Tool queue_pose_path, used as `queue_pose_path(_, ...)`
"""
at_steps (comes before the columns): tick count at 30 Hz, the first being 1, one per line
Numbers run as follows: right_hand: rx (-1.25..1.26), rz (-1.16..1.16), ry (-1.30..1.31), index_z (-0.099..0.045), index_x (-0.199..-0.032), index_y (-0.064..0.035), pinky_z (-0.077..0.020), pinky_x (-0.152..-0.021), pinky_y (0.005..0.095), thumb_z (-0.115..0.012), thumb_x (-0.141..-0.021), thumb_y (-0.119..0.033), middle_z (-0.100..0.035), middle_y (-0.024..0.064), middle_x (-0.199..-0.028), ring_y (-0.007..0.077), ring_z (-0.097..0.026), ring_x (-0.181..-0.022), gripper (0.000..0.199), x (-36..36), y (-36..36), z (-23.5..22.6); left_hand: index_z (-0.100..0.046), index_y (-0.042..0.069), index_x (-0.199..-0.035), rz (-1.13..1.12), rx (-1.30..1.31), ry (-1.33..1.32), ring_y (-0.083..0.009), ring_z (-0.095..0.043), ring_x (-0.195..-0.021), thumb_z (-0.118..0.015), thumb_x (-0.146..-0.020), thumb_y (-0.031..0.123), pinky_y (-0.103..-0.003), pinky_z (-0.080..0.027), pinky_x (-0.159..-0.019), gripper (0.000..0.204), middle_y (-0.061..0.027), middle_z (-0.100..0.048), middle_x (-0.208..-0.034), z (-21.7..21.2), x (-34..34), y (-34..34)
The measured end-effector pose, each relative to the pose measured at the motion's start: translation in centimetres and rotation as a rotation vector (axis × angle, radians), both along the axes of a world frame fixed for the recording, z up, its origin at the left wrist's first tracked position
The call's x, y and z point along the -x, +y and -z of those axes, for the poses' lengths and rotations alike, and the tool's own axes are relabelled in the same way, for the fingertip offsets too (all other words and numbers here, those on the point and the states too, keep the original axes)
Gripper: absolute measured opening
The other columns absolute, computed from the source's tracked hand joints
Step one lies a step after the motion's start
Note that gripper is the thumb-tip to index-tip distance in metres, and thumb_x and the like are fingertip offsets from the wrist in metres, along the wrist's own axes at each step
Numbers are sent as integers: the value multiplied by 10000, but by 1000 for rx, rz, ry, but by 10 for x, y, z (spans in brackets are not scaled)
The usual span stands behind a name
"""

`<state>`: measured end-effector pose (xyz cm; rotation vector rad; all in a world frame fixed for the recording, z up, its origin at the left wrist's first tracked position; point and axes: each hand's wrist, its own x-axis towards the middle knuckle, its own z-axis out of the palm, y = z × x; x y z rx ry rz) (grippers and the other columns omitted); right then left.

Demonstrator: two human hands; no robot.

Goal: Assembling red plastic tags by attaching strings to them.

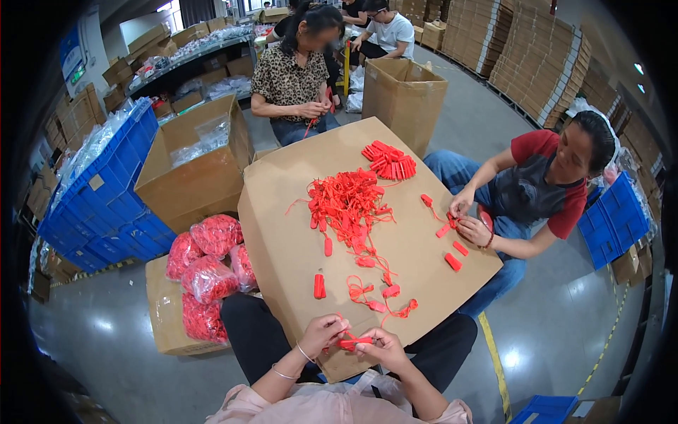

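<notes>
Near the front edge of a cardboard-topped table (282, 268), my right hand (387, 348) grips a small, long red piece (355, 343) between thumb and fingers. My left hand (323, 335) is closed just beside it, pinching something red that looks like the piece's cord; the fingers partly hide it. Ahead of my left hand lies a short red bundle (319, 286). A few red pieces with looped cords (376, 306) lie beyond my right hand. Farther back is a tangled heap of red corded pieces (346, 205), with a neat fan of red pieces (390, 161) behind it.
At the right, a co-worker's hands (466, 219) handle red pieces; another person (300, 78) works at the far side. Bags of red pieces (210, 279) rest on a carton at the left. Open cartons (404, 95) and blue crates (106, 191) stand around the table.
</notes>
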<state>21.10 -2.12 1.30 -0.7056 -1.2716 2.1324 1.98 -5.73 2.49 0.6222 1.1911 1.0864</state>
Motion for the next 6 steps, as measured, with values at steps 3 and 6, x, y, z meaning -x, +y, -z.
queue_pose_path(3,-9,40,0,-542,-911,-14,-460,-691,218,-574,-831,-36,-604,49,-864,93,-565,-759,88,-3,3,-4,-623,26,-849,235,45,51,-16,-388,-476,-572,-847,201,-166,-270,-404,183,25,-533,-634,1,5,0)
queue_pose_path(6,29,-4,56,-543,-917,-14,-464,-721,231,-583,-824,-38,-588,63,-944,95,-562,-810,104,-9,4,6,-619,45,-890,478,37,109,-18,-405,-494,-615,-821,233,-152,-284,-426,200,31,-543,-655,-3,10,1)
